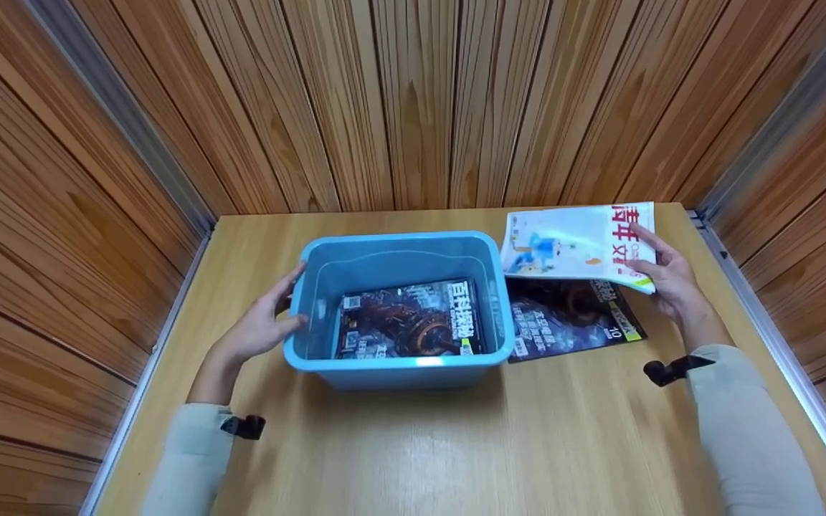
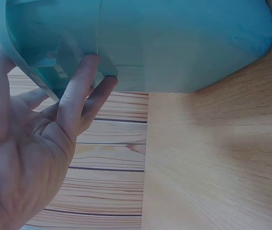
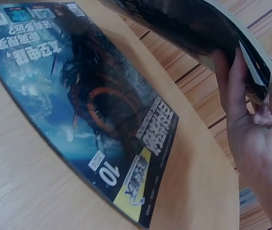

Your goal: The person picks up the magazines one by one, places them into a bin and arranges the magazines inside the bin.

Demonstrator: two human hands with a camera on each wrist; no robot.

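Observation:
A blue plastic bin (image 1: 399, 362) stands mid-table with a dark magazine (image 1: 407, 318) lying flat inside. My left hand (image 1: 264, 322) rests against the bin's left wall, its straight fingers (image 2: 81, 91) touching the bin (image 2: 184, 43) near the rim. My right hand (image 1: 660, 276) pinches the right edge of a white magazine with red characters (image 1: 578, 240) and holds it lifted above the table. Under it lies another dark magazine (image 1: 571, 315), flat on the wood. The right wrist view shows that dark magazine (image 3: 93, 105) below and the lifted white magazine (image 3: 198, 28) gripped at its edge.
The wooden table (image 1: 456, 444) is enclosed by wood-panelled walls (image 1: 413, 100) at the back and both sides, with metal rails (image 1: 764, 308) along the side edges. Small black clips sit on both sleeves (image 1: 244, 426).

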